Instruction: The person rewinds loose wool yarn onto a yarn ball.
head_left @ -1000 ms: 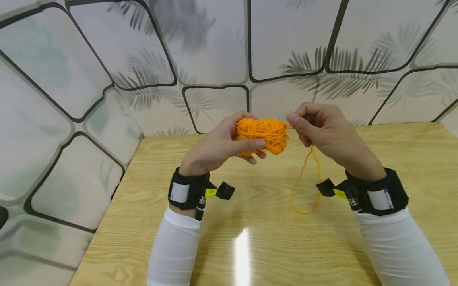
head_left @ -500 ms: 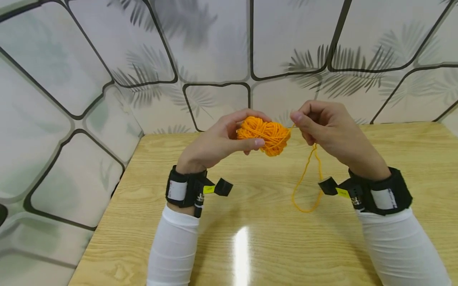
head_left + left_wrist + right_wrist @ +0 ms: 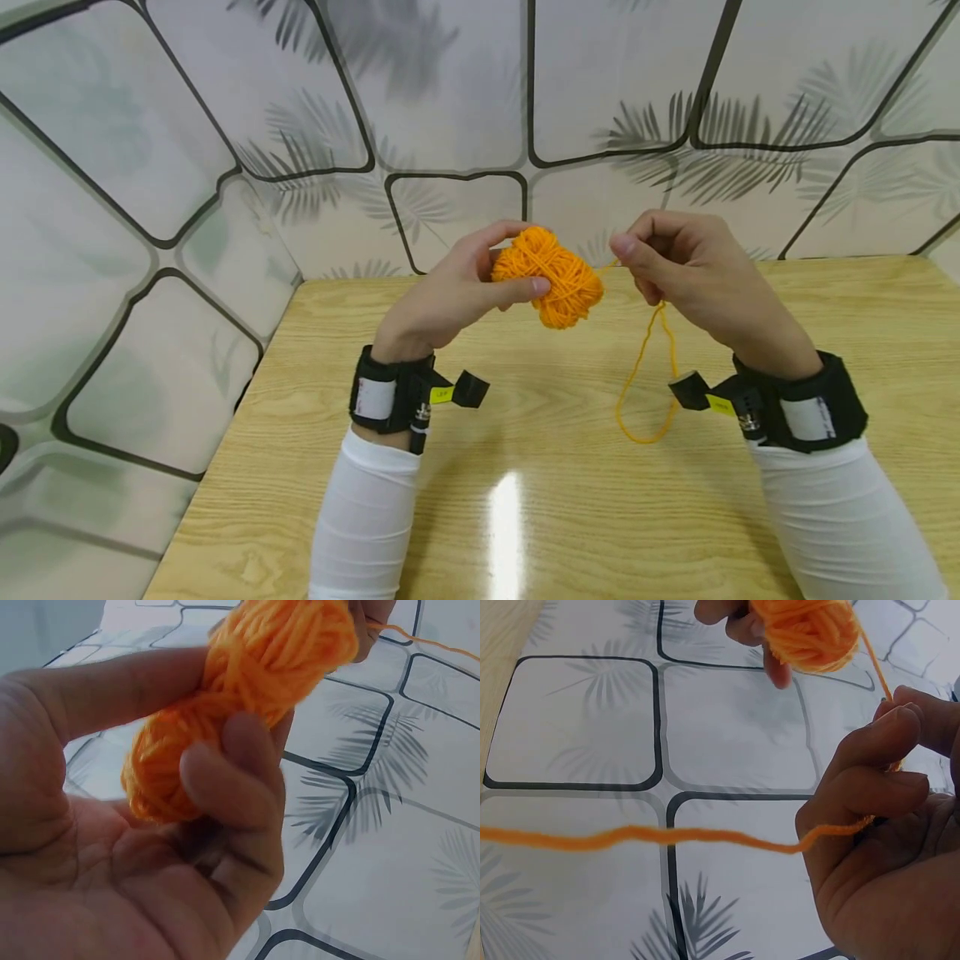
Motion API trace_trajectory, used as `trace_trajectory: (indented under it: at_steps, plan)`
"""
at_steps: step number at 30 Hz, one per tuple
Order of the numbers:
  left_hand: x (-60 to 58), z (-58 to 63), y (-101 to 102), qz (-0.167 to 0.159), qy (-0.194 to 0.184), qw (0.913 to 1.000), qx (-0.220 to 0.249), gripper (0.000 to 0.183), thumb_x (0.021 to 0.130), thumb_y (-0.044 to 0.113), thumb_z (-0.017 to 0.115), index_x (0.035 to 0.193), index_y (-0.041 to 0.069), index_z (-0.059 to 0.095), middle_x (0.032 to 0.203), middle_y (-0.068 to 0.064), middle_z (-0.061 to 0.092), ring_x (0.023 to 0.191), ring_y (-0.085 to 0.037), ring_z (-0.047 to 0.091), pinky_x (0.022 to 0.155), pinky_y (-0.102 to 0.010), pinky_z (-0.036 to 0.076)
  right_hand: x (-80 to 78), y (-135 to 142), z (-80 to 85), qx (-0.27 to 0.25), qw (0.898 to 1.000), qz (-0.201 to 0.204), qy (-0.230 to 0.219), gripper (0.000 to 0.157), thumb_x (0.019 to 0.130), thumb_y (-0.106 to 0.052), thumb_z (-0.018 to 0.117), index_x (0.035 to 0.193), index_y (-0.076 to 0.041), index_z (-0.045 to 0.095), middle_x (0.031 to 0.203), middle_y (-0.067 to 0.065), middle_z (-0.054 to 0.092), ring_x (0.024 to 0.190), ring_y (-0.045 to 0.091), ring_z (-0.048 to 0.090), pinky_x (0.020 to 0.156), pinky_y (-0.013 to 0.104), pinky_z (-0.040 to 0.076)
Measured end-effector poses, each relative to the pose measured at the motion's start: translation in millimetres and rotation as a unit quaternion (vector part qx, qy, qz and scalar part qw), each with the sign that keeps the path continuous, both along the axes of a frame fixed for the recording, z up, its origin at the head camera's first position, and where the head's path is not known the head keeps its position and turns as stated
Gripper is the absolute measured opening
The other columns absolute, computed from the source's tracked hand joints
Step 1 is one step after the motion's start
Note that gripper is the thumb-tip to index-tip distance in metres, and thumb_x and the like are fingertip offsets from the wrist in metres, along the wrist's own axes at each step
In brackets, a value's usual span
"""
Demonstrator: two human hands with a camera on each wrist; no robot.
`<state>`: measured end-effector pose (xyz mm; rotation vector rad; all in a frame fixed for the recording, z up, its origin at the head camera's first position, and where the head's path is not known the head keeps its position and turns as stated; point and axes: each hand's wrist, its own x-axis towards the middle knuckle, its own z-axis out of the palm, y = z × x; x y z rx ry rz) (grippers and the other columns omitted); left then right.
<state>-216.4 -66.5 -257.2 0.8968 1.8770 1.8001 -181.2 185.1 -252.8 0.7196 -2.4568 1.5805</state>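
Note:
My left hand (image 3: 457, 292) grips an orange ball of yarn (image 3: 558, 279) above the table, thumb across its near side and fingers curled behind. In the left wrist view the yarn ball (image 3: 262, 667) lies slanted, with fingertips pressed into the strands. To the right, my right hand (image 3: 686, 279) pinches the yarn strand between thumb and forefinger. A short taut length (image 3: 874, 660) runs from the ball to that pinch. The loose strand (image 3: 630, 834) passes through the curled fingers and, in the head view, hangs below the right hand as a long loop (image 3: 624, 400).
A light wood-grain table (image 3: 570, 500) lies under both hands. Behind it and on the left rise walls (image 3: 450, 100) with dark outlines and leaf prints. Each wrist wears a black strap (image 3: 393, 390) with a small camera.
The left hand has turned the yarn ball, from lying level to slanting down to the right. The right hand has shifted slightly right and keeps its pinch on the strand.

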Motion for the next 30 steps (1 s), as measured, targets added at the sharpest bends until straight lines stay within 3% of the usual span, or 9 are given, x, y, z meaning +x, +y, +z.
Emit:
trace_trajectory:
  at_steps: [3, 6, 12, 18, 25, 30]
  plan:
    - [-0.3, -0.4, 0.2, 0.036, -0.013, 0.9993, 0.006, 0.05, 0.083, 0.016, 0.067, 0.126, 0.008, 0.043, 0.111, -0.014, 0.06, 0.099, -0.027, 0.058, 0.085, -0.036, 0.044, 0.7, 0.5, 0.3, -0.001, 1.0, -0.001, -0.001, 0.02, 0.094, -0.025, 0.051, 0.09, -0.007, 0.055, 0.063, 0.011, 0.042, 0.053, 0.022, 0.036, 0.05, 0.035, 0.031]
    - [0.1, -0.4, 0.4, 0.049, -0.021, 0.9985, 0.013, 0.048, 0.082, 0.015, 0.068, 0.123, 0.005, 0.045, 0.112, -0.015, 0.058, 0.101, -0.027, 0.056, 0.088, -0.036, 0.044, 0.4, 1.0, 0.0, -0.006, 1.0, 0.002, 0.002, 0.018, 0.094, -0.024, 0.051, 0.09, -0.006, 0.055, 0.063, 0.011, 0.042, 0.053, 0.022, 0.036, 0.051, 0.034, 0.031]
    - [1.0, -0.9, 3.4, 0.029, -0.037, 0.9983, 0.034, 0.042, 0.083, 0.009, 0.065, 0.121, 0.004, 0.048, 0.113, -0.018, 0.052, 0.101, -0.031, 0.055, 0.084, -0.042, 0.047, 0.3, -0.2, -0.2, -0.005, 1.0, 0.002, 0.0, 0.019, 0.094, -0.024, 0.051, 0.089, -0.007, 0.055, 0.063, 0.011, 0.042, 0.053, 0.022, 0.038, 0.052, 0.034, 0.033]
    - [-0.4, -2.7, 9.4, 0.021, -0.011, 0.999, 0.036, 0.042, 0.087, 0.01, 0.061, 0.125, 0.005, 0.045, 0.112, -0.018, 0.053, 0.096, -0.03, 0.058, 0.079, -0.043, 0.049, -0.5, -0.7, -0.6, -0.012, 1.0, 0.007, 0.004, 0.018, 0.094, -0.023, 0.052, 0.088, -0.006, 0.054, 0.062, 0.011, 0.042, 0.053, 0.022, 0.038, 0.05, 0.035, 0.032]
    - [-3.2, -3.4, 6.3, 0.02, 0.004, 0.9993, 0.032, 0.042, 0.092, 0.018, 0.054, 0.131, 0.006, 0.042, 0.112, -0.017, 0.058, 0.097, -0.029, 0.059, 0.08, -0.041, 0.048, -3.4, 2.6, -0.3, -0.062, 0.998, 0.019, 0.019, 0.015, 0.092, -0.015, 0.053, 0.086, -0.001, 0.055, 0.06, 0.011, 0.042, 0.052, 0.021, 0.038, 0.047, 0.033, 0.031]
    - [-3.3, -4.3, 2.0, 0.002, 0.023, 0.9997, 0.012, 0.039, 0.086, 0.017, 0.064, 0.122, 0.007, 0.051, 0.103, -0.016, 0.062, 0.092, -0.03, 0.06, 0.076, -0.042, 0.049, -3.2, 3.7, 0.4, -0.114, 0.993, 0.03, 0.021, 0.012, 0.091, -0.01, 0.055, 0.085, 0.001, 0.055, 0.06, 0.011, 0.042, 0.052, 0.019, 0.038, 0.046, 0.032, 0.029]
